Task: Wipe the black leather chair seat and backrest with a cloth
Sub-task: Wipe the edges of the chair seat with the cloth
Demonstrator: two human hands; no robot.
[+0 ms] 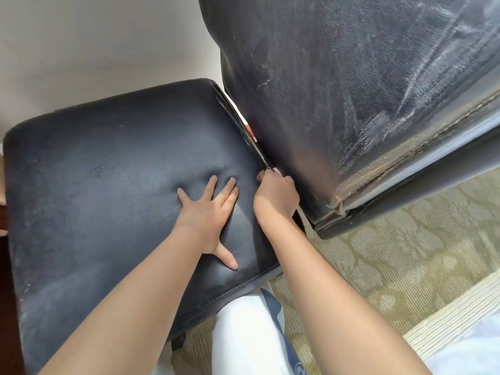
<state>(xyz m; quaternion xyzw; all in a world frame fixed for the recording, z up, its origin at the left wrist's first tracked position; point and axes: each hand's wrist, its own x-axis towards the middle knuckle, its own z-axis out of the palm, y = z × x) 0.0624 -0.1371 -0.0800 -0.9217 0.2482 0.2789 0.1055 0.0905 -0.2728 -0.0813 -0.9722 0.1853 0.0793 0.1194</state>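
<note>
the left hand (208, 209) lies flat with fingers spread, pressing a dent into the black chair seat (108, 185). the right hand (276, 196) is curled at the gap between seat and backrest (351, 90), pinching a small brownish scrap, maybe the cloth (263, 174); it is mostly hidden. patterned carpet (392, 253) lies beneath.

We see the left hand (209, 209) flat on the seat (94, 185), the right hand (274, 196) at the seat's right edge, the backrest (351, 90) right of the seat.
</note>
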